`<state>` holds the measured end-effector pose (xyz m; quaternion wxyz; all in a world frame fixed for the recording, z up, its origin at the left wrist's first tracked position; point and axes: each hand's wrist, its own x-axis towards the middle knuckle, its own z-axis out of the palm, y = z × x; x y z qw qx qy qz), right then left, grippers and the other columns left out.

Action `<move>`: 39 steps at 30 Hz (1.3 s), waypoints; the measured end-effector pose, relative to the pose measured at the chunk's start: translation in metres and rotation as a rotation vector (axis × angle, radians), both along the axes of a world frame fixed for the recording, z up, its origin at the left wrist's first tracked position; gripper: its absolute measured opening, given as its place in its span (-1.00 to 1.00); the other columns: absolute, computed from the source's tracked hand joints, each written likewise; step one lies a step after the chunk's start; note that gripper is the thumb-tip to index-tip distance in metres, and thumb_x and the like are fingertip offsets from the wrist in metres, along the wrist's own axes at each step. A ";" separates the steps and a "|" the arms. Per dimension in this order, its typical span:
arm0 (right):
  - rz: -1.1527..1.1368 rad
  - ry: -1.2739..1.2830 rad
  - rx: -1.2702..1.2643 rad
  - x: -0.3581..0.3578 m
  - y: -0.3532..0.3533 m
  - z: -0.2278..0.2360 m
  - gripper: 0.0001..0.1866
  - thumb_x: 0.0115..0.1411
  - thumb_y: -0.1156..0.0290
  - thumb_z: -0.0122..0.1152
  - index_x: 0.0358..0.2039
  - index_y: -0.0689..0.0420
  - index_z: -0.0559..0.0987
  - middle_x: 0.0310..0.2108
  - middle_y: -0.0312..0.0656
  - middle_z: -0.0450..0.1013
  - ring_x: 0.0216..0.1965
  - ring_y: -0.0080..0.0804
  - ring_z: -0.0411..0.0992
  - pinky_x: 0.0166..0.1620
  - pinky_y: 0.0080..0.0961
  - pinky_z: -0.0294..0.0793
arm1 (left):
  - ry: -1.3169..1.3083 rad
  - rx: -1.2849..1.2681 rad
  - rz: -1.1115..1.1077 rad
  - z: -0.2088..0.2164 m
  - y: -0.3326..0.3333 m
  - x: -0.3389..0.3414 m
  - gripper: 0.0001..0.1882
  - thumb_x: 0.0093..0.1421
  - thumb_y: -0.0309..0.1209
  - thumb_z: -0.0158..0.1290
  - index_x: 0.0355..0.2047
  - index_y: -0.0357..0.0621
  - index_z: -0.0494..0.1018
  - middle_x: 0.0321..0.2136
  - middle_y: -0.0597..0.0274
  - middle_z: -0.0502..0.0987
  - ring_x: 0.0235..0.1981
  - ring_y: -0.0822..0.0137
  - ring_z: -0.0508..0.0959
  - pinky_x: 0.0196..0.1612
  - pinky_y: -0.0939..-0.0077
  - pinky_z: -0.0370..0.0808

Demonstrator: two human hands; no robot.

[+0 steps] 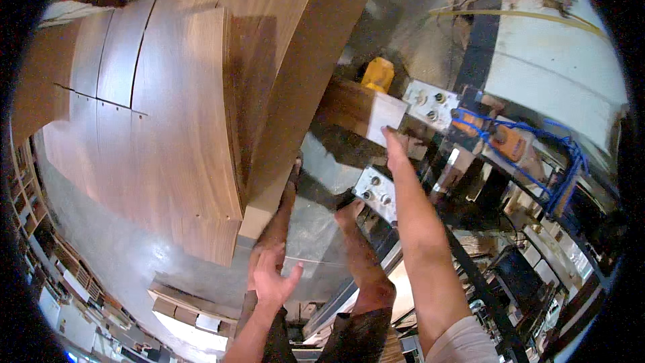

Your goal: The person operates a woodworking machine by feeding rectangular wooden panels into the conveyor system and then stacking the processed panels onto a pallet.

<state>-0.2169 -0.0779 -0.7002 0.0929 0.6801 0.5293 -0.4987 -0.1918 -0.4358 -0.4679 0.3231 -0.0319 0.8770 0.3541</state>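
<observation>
My right hand reaches out to the near edge of a brown wood-grain board with a pale end. A digit lies on the board's pale face, and the other fingers are mostly hidden at its edge. Low in the middle, my left hand is held in the air over my leg, thumb spread from the fingers, with nothing in it. A light metal plate with round knobs sits just below the right hand, and a similar plate is beyond the board.
Large wood-grain panels fill the left, their thick edge running close to my legs. Blue cord drapes over an orange and black machine part at right. A yellow piece stands behind the board. A white surface lies far right.
</observation>
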 end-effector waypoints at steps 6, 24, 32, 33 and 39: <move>0.063 0.027 0.158 0.048 -0.001 0.001 -0.72 0.19 0.31 0.18 -0.17 0.22 0.48 -0.16 -0.07 0.44 -0.28 -0.22 0.46 -0.46 -0.41 0.58 | -0.078 0.055 -0.050 0.010 0.012 -0.005 -0.52 -0.04 -0.27 0.27 -0.14 -0.26 0.46 -0.33 0.07 0.53 -0.34 0.21 0.56 -0.28 0.41 0.52; 0.099 0.475 0.443 0.102 -0.129 0.638 -0.92 0.17 0.48 0.14 -0.41 0.22 0.50 -0.50 -0.43 0.33 -0.42 -0.67 0.21 -0.31 -0.68 0.21 | 0.128 0.443 0.072 0.139 -0.010 -0.134 -0.41 0.26 -0.19 0.02 0.17 -0.32 0.24 -0.02 0.05 0.44 -0.05 0.26 0.44 0.05 0.40 0.36; -0.394 0.916 0.515 0.193 -0.131 0.726 -0.80 0.11 0.36 0.24 -0.33 0.20 0.53 -0.39 -0.25 0.49 -0.45 -0.48 0.43 -0.51 -0.47 0.44 | -0.049 0.932 -0.102 0.433 0.040 -0.206 -0.55 0.19 -0.53 0.03 0.13 -0.19 0.37 -0.13 0.29 0.48 -0.15 0.48 0.44 -0.08 0.59 0.37; -0.218 0.969 0.385 0.201 -0.126 0.753 -0.79 0.11 0.34 0.23 -0.33 0.21 0.54 -0.36 -0.25 0.50 -0.38 -0.48 0.44 -0.36 -0.45 0.48 | -0.063 0.959 -0.116 0.455 0.048 -0.203 -0.54 0.19 -0.53 0.04 0.13 -0.19 0.37 -0.11 0.30 0.48 -0.13 0.48 0.43 -0.04 0.59 0.34; -0.157 0.949 0.616 0.194 -0.145 0.832 -0.35 0.03 0.55 0.14 0.18 0.24 0.24 0.03 -0.13 0.36 0.07 -0.30 0.32 0.15 -0.35 0.27 | -0.059 1.027 -0.233 0.523 0.103 -0.173 -0.54 0.20 -0.47 0.02 0.13 -0.25 0.35 0.00 0.27 0.44 0.03 0.41 0.37 0.18 0.53 0.17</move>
